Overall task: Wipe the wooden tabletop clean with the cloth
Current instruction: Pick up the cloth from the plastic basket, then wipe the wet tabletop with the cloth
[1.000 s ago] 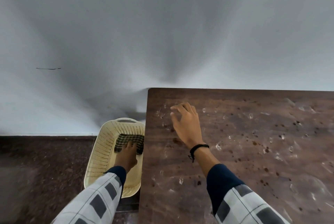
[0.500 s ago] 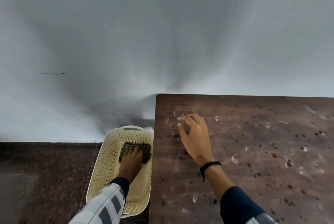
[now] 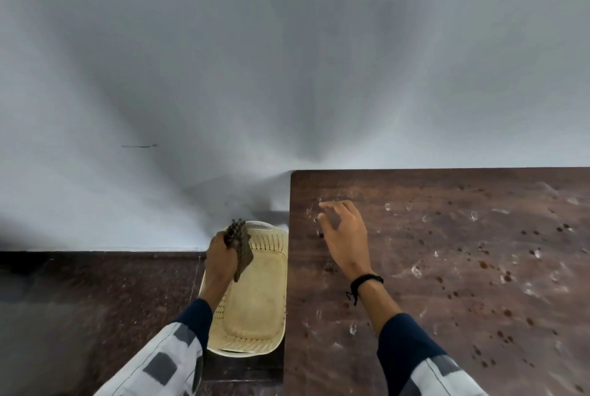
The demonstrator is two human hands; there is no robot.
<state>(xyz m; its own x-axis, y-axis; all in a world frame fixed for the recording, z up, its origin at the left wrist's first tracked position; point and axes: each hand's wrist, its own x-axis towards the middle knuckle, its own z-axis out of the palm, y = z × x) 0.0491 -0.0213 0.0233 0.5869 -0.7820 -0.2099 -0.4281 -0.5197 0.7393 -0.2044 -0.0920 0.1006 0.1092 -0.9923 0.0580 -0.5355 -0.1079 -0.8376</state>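
Observation:
The dark wooden tabletop (image 3: pixel 447 268) fills the right half of the head view, dotted with brown specks and pale wet smears. My left hand (image 3: pixel 220 258) is left of the table, above the basket, shut on a dark checked cloth (image 3: pixel 241 245) that hangs bunched from its fingers. My right hand (image 3: pixel 344 236) hovers over the table's far left corner with fingers spread and slightly curled, holding nothing. A black band circles its wrist.
A cream perforated plastic basket (image 3: pixel 255 299) sits on the dark speckled floor (image 3: pixel 95 315) right against the table's left edge. A plain grey-white wall (image 3: pixel 287 76) stands behind the table and the basket.
My left hand has gripped the checked cloth and lifted it out of the basket. My right hand has risen slightly off the tabletop.

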